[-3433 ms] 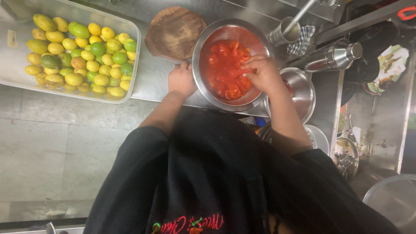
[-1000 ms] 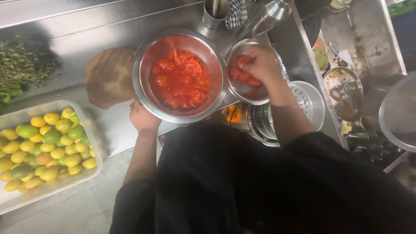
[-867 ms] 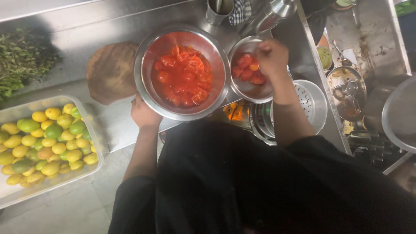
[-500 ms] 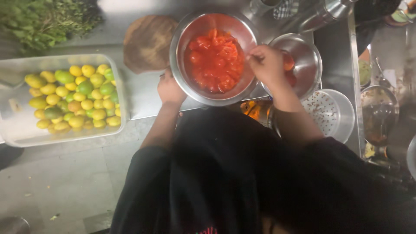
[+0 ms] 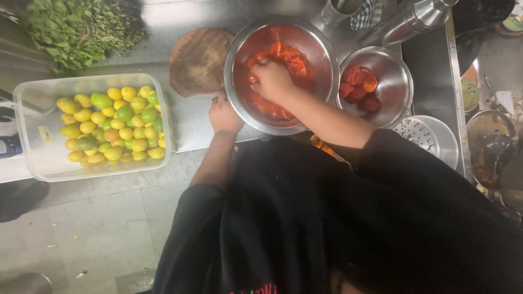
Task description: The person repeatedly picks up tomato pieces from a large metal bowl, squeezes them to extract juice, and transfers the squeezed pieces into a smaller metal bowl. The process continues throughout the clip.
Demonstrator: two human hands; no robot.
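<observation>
A large steel bowl full of red tomato pieces stands on the steel counter. My right hand is down inside it, fingers closed among the pieces. My left hand grips the bowl's near left rim. To the right sits a smaller steel bowl with a few whole tomatoes.
A clear plastic tub of yellow and green lemons sits at the left. A round wooden board lies behind it, with a heap of green herbs at the far left. Steel cups, a jug and a perforated strainer stand at the right.
My right hand moved from the small bowl of whole tomatoes into the large bowl and now presses into the pieces. My left hand has stayed on the large bowl's rim.
</observation>
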